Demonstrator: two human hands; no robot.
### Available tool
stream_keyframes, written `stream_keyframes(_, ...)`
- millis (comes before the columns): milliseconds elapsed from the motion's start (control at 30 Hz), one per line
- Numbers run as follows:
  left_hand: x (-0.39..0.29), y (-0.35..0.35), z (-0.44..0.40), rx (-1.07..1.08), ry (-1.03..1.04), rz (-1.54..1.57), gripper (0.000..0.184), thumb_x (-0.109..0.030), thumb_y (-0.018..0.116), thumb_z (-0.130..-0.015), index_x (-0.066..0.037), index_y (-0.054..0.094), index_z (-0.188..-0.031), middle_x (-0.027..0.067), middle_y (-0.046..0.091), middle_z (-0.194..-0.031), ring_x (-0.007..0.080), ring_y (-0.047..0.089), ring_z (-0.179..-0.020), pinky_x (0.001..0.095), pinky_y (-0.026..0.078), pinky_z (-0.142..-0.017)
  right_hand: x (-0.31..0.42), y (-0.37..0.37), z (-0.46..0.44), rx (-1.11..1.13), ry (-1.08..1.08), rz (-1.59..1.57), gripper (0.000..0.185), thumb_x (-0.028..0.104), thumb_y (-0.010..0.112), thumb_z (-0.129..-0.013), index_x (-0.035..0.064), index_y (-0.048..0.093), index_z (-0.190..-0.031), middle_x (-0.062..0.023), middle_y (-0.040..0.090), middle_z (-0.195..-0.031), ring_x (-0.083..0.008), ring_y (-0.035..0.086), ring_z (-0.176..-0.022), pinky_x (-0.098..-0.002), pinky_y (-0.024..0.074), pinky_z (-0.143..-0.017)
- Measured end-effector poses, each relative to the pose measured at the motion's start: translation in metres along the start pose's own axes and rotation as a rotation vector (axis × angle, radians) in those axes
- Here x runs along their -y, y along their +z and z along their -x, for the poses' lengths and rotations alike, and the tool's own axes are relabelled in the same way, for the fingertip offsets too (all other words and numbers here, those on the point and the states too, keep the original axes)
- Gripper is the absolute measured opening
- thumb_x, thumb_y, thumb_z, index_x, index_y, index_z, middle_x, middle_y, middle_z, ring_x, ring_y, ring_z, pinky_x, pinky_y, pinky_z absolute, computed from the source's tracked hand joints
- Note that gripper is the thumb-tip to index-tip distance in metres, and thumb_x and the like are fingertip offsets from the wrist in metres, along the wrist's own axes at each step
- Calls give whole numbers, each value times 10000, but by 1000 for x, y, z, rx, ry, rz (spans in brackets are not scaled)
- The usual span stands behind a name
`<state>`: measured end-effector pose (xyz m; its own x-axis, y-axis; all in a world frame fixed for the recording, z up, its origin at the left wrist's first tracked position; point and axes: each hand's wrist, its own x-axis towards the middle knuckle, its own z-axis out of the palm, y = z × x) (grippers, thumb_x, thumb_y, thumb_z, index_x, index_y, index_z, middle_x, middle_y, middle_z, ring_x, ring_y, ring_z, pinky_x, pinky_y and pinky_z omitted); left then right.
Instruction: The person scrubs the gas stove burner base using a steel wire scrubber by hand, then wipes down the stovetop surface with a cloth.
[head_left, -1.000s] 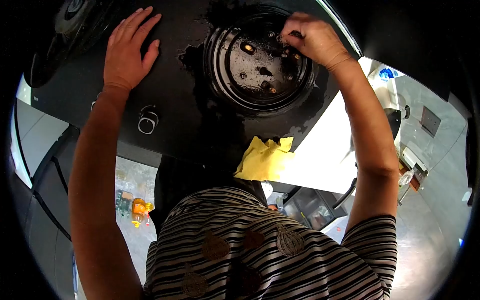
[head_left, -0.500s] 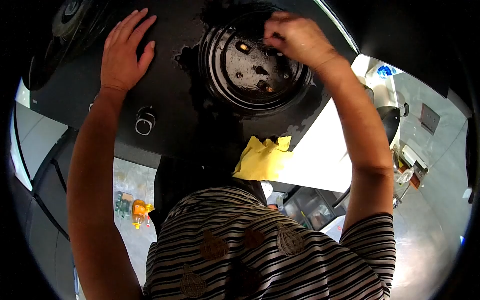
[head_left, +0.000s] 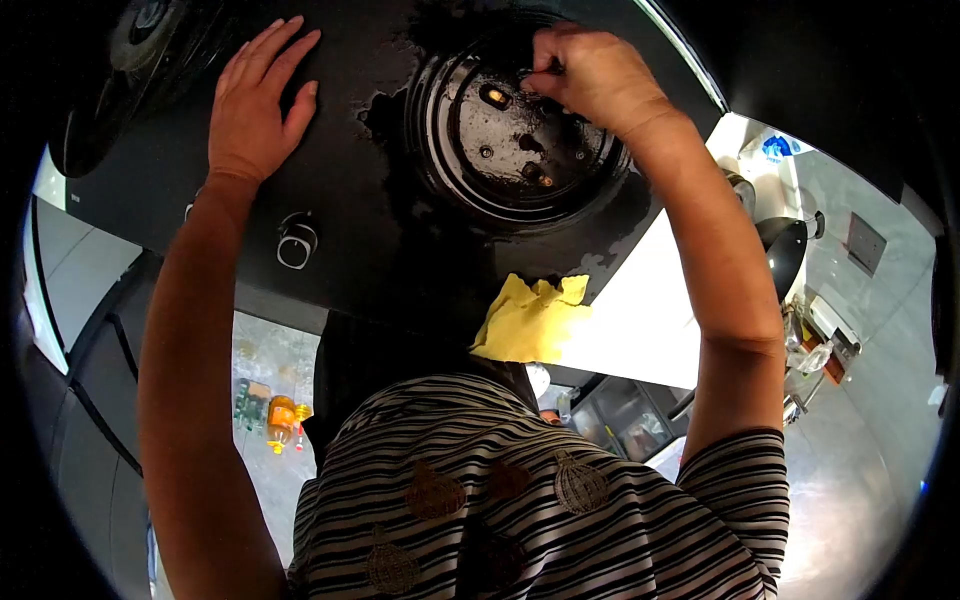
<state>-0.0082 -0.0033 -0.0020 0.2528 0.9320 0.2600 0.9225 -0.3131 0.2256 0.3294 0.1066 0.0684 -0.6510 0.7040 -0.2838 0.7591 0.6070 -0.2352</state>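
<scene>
A person in a striped shirt (head_left: 520, 500) reaches both arms over a black hob (head_left: 350, 215). The round burner base (head_left: 500, 140) sits in the hob's right half, near its right edge, wet and shiny, with 2 brass-coloured spots showing in it. The right hand (head_left: 605, 80) is over the far right part of this base, its fingers bent and drawn together; whether they grip anything I cannot tell. The left hand (head_left: 258, 105) lies palm down on the hob's left half, fingers spread, holding nothing. A control knob (head_left: 297, 244) stands by the near edge, closer to the person than the left hand. A yellow cloth (head_left: 530, 318) lies crumpled at the near right corner, reaching onto the white counter (head_left: 650, 310). Dark wet patches spread around the base
</scene>
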Motion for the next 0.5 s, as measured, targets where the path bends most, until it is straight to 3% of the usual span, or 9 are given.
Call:
stream_keyframes(133, 0, 1, -1, -15, 5, -5, 469, -243, 549, -967, -227, 493, -1433, 2, 413, -1524, 253, 376, -1409, 464, 286, -1159, -15, -6, 5, 110, 73, 97, 229, 242, 787, -788, 112, 609, -852, -65, 655, -878, -282, 665, -826, -401, 527, -738)
stream_keyframes(200, -1, 1, -2, -13, 3, -4, 466, -245, 545, -971, -227, 493, -1433, 1, 414, -1523, 252, 375, -1409, 463, 286, -1159, -11, 1, 5, -94, -194, 224, 231, 250, 781, -791, 111, 609, -856, -71, 652, -868, -280, 667, -833, -405, 521, -735)
stream_keyframes(333, -1, 0, 0, -12, 7, 8, 459, -253, 538, -976, -227, 496, -1432, 1, 417, -1521, 249, 376, -1409, 460, 288, -1159, 3, -11, -15, 32, -66, 119, 224, 279, 762, -808, 103, 625, -829, -81, 651, -870, -281, 668, -841, -400, 523, -746)
stream_keyframes(367, -1, 0, 0, -11, 8, 9, 459, -253, 538, -976, -227, 496, -1432, 1, 417, -1521, 249, 376, -1409, 460, 288, -1159, 7, -13, -18, 102, 60, 75, 213, 270, 765, -809, 103, 634, -823, -80, 657, -888, -282, 669, -842, -402, 525, -751)
stream_keyframes(500, 0, 0, -2, -12, 2, -8, 457, -258, 540, -975, -226, 501, -1429, 1, 423, -1517, 250, 379, -1408, 460, 292, -1156, 4, 2, -1, 7, -59, 93, 219, 288, 774, -800, 113, 649, -845, -86, 668, -905, -292, 670, -876, -414, 523, -785)
